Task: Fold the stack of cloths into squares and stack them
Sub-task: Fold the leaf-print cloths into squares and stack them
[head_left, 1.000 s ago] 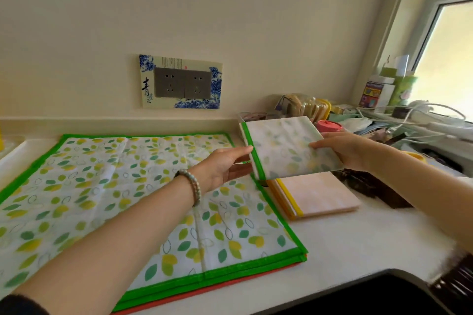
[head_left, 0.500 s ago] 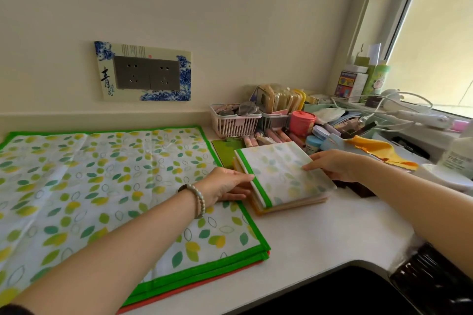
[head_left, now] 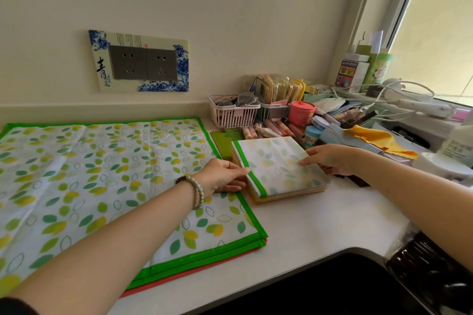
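The folded green-edged leaf-print cloth square [head_left: 279,163] is rested on the pile of folded cloths [head_left: 289,195] on the white counter [head_left: 320,225], its left edge pinched by the left hand [head_left: 222,176], its right by the right hand [head_left: 332,158].

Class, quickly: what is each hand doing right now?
Left hand: pinches the left edge of the folded cloth.
Right hand: pinches the folded cloth at its right edge.

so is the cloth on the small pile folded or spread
Folded: the top cloth is a compact square on the pile, green hem along one edge.
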`<state>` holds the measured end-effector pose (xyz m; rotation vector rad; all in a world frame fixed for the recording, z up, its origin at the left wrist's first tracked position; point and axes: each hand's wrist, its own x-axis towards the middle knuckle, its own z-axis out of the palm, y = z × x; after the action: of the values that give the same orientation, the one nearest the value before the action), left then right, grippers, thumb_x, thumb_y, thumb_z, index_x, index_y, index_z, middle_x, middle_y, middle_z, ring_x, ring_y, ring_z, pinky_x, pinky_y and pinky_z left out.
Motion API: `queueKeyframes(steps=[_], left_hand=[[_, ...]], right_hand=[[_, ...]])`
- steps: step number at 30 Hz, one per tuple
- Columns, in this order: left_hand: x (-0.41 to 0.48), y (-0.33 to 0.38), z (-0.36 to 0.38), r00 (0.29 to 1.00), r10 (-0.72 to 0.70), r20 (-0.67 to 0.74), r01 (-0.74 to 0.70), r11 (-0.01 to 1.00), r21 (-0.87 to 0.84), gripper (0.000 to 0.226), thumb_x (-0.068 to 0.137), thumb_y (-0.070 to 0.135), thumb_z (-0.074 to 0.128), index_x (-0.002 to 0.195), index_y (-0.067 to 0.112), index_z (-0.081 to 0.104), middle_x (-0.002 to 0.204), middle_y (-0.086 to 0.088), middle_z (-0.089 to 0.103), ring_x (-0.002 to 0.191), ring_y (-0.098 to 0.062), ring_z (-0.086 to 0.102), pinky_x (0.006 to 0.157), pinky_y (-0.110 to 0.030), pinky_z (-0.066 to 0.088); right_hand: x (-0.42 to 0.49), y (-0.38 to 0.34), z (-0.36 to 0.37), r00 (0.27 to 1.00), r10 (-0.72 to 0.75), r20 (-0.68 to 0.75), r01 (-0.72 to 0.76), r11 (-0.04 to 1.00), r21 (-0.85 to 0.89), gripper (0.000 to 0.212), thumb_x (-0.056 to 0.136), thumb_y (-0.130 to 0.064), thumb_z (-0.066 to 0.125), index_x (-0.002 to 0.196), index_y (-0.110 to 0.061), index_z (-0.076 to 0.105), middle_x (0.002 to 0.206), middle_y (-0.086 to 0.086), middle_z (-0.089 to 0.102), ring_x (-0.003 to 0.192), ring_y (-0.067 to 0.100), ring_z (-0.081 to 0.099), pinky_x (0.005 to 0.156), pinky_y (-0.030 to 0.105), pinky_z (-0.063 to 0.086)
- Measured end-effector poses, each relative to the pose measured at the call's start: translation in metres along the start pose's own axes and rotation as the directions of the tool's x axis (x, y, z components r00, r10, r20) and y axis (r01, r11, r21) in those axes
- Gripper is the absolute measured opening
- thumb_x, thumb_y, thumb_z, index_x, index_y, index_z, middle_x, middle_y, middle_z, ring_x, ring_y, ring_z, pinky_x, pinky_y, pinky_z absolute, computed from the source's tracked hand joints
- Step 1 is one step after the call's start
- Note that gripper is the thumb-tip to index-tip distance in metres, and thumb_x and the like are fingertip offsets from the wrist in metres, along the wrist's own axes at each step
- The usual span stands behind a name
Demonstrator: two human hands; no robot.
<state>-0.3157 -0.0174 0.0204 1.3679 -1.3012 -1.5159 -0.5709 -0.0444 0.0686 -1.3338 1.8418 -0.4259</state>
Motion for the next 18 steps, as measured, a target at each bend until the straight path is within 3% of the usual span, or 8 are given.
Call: queueKeyframes(steps=[6, 10, 15, 18], left_hand=[[-0.006, 0.000, 0.001, 0.998, 0.039, -0.044, -0.040, 0.999, -0.021, 0.031, 0.081, 0.020, 0.072, 0.103, 0.005, 0.057, 0.084, -0.007, 0.067, 0.056, -0.007, 0.065, 0.049, -0.017, 0.053], [-0.019, 0.000, -0.010, 0.991, 0.104, -0.083, -0.107, 0.994, -0.023, 0.036, 0.082, 0.022, 0.071, 0.111, 0.009, 0.054, 0.096, -0.005, 0.065, 0.069, -0.013, 0.066, 0.057, -0.022, 0.058], [-0.037, -0.003, -0.056, 0.939, 0.306, -0.156, -0.248, 0.918, 0.309, 0.046, 0.083, 0.038, 0.067, 0.122, 0.018, 0.053, 0.106, 0.002, 0.062, 0.096, -0.014, 0.063, 0.078, -0.026, 0.054], [-0.052, -0.007, -0.087, 0.937, 0.322, -0.133, -0.225, 0.850, 0.476, 0.057, 0.082, 0.048, 0.063, 0.130, 0.020, 0.049, 0.118, 0.004, 0.060, 0.111, -0.012, 0.056, 0.089, -0.025, 0.046]], right_hand=[[-0.007, -0.001, 0.003, 0.997, -0.044, -0.065, 0.038, 0.995, -0.089, 0.051, 0.087, -0.026, 0.065, 0.134, -0.016, 0.050, 0.135, 0.007, 0.048, 0.119, 0.026, 0.047, 0.094, 0.032, 0.042], [-0.015, -0.008, 0.003, 0.971, -0.173, -0.167, 0.130, 0.962, -0.242, 0.064, 0.086, -0.036, 0.065, 0.141, -0.014, 0.040, 0.135, 0.009, 0.045, 0.120, 0.027, 0.047, 0.100, 0.034, 0.041], [-0.037, -0.035, 0.018, 0.866, -0.475, -0.160, 0.382, 0.832, -0.403, 0.067, 0.086, -0.035, 0.063, 0.143, -0.016, 0.035, 0.149, 0.007, 0.037, 0.134, 0.026, 0.038, 0.107, 0.035, 0.033], [-0.054, -0.053, 0.043, 0.821, -0.560, -0.108, 0.493, 0.792, -0.360, 0.064, 0.086, -0.031, 0.065, 0.142, -0.019, 0.037, 0.149, 0.004, 0.037, 0.136, 0.024, 0.037, 0.106, 0.034, 0.034]])
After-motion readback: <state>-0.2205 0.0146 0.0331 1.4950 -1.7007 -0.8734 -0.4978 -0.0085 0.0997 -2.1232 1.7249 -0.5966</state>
